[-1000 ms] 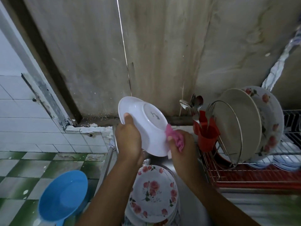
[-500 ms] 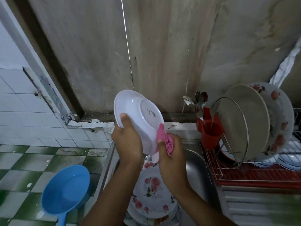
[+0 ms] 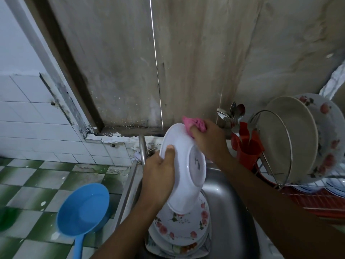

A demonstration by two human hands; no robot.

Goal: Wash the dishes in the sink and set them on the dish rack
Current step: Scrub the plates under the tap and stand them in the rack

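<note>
My left hand [image 3: 158, 176] grips a white plate [image 3: 182, 165] by its left rim, underside facing me, tilted over the steel sink [image 3: 229, 206]. My right hand [image 3: 209, 141] holds a pink cloth [image 3: 194, 124] pressed against the plate's top rim. Below, a stack of floral plates [image 3: 179, 228] lies in the sink. The red dish rack [image 3: 317, 199] at the right holds upright plates [image 3: 291, 139], one cream and one floral.
A red cutlery holder [image 3: 246, 146] with spoons stands at the rack's left end. A tap [image 3: 142, 148] rises behind my left hand. A blue ladle-like scoop [image 3: 84, 210] sits on the green-and-white tiled floor at the left. A stained wall is close behind.
My right hand with the pink cloth has moved from the plate's lower right edge up to its top rim. The plate has tilted more upright and sits lower over the sink.
</note>
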